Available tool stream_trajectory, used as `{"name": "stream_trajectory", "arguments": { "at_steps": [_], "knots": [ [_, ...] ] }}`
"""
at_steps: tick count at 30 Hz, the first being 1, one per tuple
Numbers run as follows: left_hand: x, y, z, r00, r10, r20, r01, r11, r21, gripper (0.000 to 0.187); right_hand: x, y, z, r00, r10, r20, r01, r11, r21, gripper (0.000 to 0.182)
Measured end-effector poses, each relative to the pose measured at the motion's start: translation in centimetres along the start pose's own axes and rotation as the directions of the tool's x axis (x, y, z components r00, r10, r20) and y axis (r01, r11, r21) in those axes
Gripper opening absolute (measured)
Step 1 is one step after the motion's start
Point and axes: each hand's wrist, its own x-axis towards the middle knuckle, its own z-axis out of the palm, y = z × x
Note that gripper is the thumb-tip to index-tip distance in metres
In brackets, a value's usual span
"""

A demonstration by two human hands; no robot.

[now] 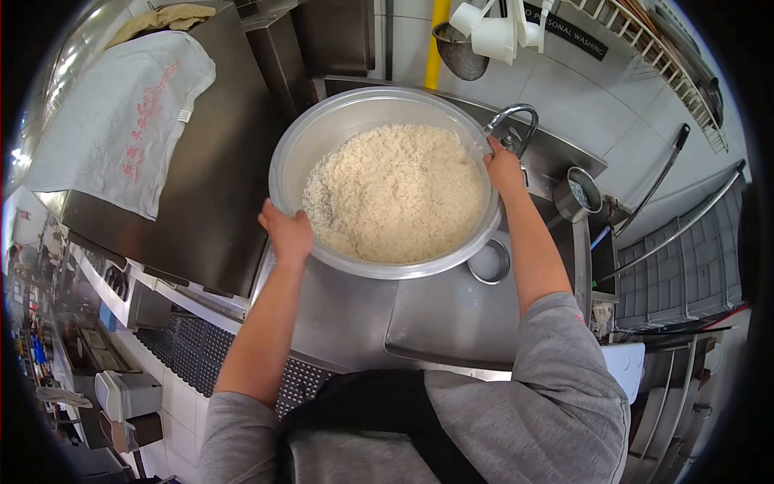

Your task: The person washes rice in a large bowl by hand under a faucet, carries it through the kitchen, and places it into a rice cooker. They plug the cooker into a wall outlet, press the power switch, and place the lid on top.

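A wide metal basin point(367, 269) sits over the steel sink point(451, 323), holding a big heap of pale rice point(403, 194). My left hand point(288, 232) grips the basin's rim at its near left side, thumb on the upper side. On the right, my right hand point(505, 167) is closed on the opposite rim, close to the curved faucet point(516, 117). The undersides of the fingers are hidden by the rim on both sides. Below the basin's right edge, a small round metal cup point(489, 263) shows in the sink.
A metal pot point(576, 194) stands right of the faucet. White measuring cups point(493, 36) and a strainer point(460, 52) hang on the wall. A white cloth point(121, 121) drapes over the steel cabinet point(218, 161) at left. Grey crates point(685, 258) stand at right.
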Motion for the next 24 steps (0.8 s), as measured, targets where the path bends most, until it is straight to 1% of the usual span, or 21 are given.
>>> {"name": "stream_trajectory", "arguments": {
  "at_steps": [2, 3, 5, 7, 8, 9, 10, 11, 12, 13, 14, 15, 16, 17, 18, 19, 21, 22, 24],
  "knots": [
    [0.2, 1.8, -1.6, 0.984, 0.137, 0.112, -0.160, 0.960, 0.229, 0.080, -0.4, -0.8, -0.5, 0.998, 0.046, 0.047, -0.044, 0.998, -0.038, 0.050],
    [0.7, 2.9, -2.1, 0.983, 0.139, 0.120, -0.163, 0.961, 0.223, 0.080, -0.5, -1.3, -0.8, 0.998, 0.052, 0.045, -0.050, 0.998, -0.045, 0.050],
    [2.4, 4.6, -2.4, 0.951, -0.005, 0.311, -0.127, 0.907, 0.401, 0.089, -0.3, -2.0, -1.1, 0.978, 0.138, 0.155, -0.117, 0.984, -0.136, 0.052],
    [4.7, 4.5, -1.6, 0.948, -0.010, 0.318, -0.131, 0.899, 0.418, 0.089, -0.1, -2.0, -0.2, 0.974, 0.171, 0.150, -0.143, 0.973, -0.182, 0.053],
    [5.6, 4.8, -1.3, 0.949, -0.033, 0.314, -0.112, 0.895, 0.432, 0.084, 0.2, -1.9, 0.4, 0.969, 0.201, 0.142, -0.167, 0.961, -0.222, 0.054],
    [6.4, 4.9, -1.0, 0.949, -0.057, 0.311, -0.094, 0.889, 0.448, 0.080, 0.6, -1.1, 1.3, 0.968, 0.208, 0.142, -0.173, 0.959, -0.224, 0.054],
    [7.5, 4.2, -0.7, 0.946, -0.056, 0.319, -0.099, 0.888, 0.449, 0.080, 0.9, -0.2, 2.2, 0.987, 0.142, 0.081, -0.124, 0.973, -0.194, 0.052],
    [8.6, 3.4, -0.4, 0.945, -0.050, 0.324, -0.092, 0.909, 0.408, 0.074, 1.3, 0.8, 3.1, 0.997, 0.077, 0.018, -0.073, 0.983, -0.168, 0.049],
    [9.2, 2.9, 0.0, 0.943, -0.045, 0.331, -0.084, 0.927, 0.366, 0.069, 1.2, 0.8, 2.8, 0.996, 0.086, 0.022, -0.081, 0.982, -0.172, 0.049],
    [8.8, 3.3, -0.2, 0.940, -0.049, 0.338, -0.084, 0.927, 0.367, 0.069, 1.3, 0.5, 2.1, 0.992, 0.106, 0.069, -0.096, 0.986, -0.137, 0.051],
    [8.2, 3.6, -0.4, 0.947, -0.047, 0.319, -0.076, 0.929, 0.361, 0.064, 1.2, 0.0, 1.5, 0.986, 0.121, 0.118, -0.109, 0.989, -0.101, 0.053],
    [7.8, 3.7, -0.5, 0.954, -0.044, 0.297, -0.068, 0.932, 0.357, 0.059, 1.3, 0.1, 1.5, 0.985, 0.122, 0.124, -0.110, 0.989, -0.102, 0.053],
    [7.7, 3.4, -0.2, 0.954, -0.049, 0.297, -0.065, 0.930, 0.361, 0.059, 1.4, 0.3, 1.2, 0.994, 0.073, 0.076, -0.068, 0.996, -0.061, 0.050],
    [7.6, 2.8, 0.1, 0.967, 0.027, 0.252, -0.123, 0.921, 0.370, 0.058, 1.5, 0.3, 1.2, 0.999, 0.026, 0.027, -0.025, 0.999, -0.021, 0.048],
    [7.3, 2.8, 0.1, 0.973, 0.104, 0.207, -0.179, 0.907, 0.381, 0.058, 1.3, 0.0, 1.0, 0.999, 0.041, -0.001, -0.041, 0.999, -0.027, 0.047],
    [7.2, 2.8, 0.2, 0.974, 0.097, 0.207, -0.172, 0.906, 0.386, 0.058, 1.4, 0.1, 1.3, 0.999, 0.038, 0.007, -0.037, 0.999, -0.026, 0.047],
    [7.7, 3.5, 0.3, 0.960, 0.056, 0.273, -0.193, 0.842, 0.503, 0.057, 1.7, -0.1, 1.3, 0.997, 0.074, -0.014, -0.075, 0.992, -0.099, 0.048],
    [8.0, 4.0, 0.3, 0.961, 0.052, 0.272, -0.189, 0.842, 0.505, 0.057, 1.6, -0.1, 1.1, 0.998, 0.069, -0.002, -0.069, 0.992, -0.103, 0.048],
    [8.5, 5.0, 0.1, 0.947, -0.029, 0.319, -0.183, 0.769, 0.613, 0.049, 1.4, -0.5, 1.0, 0.997, 0.074, 0.004, -0.073, 0.992, -0.105, 0.048]
  ]
}}
